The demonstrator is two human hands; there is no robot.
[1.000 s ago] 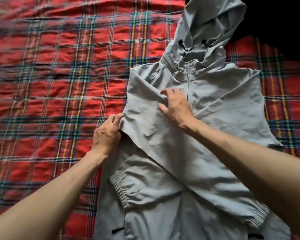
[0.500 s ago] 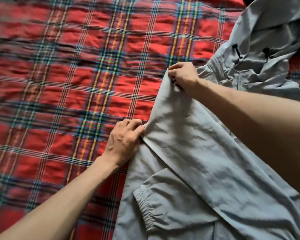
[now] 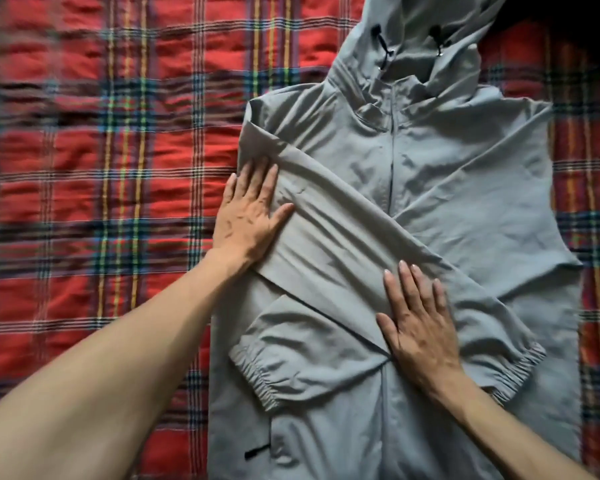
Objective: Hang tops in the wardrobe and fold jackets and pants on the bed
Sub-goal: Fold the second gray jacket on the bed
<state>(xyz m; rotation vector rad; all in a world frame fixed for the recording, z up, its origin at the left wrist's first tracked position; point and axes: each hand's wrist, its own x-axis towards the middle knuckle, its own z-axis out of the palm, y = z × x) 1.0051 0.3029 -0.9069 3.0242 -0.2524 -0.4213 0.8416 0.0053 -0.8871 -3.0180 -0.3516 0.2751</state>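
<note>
Grey jacket [image 3: 465,202], front up, on a red plaid blanket [image 3: 101,168] — both hands flat on it.

Jacket: lies right of centre on the blanket, hood [image 3: 413,22] at the far end, zip [image 3: 392,161] closed down the middle. Sleeves: both folded across the chest; top sleeve [image 3: 343,237] runs diagonally from the far-left shoulder to a gathered cuff [image 3: 520,372] at near right; under sleeve [image 3: 309,348] passes beneath it and ends in a cuff at near left. Left hand [image 3: 250,216]: fingers straight, palm down, pressing the top sleeve at the jacket's left edge, gripping nothing. Right hand [image 3: 420,323]: fingers spread and straight, pressing the top sleeve where it crosses the zip — gripping nothing.
</note>
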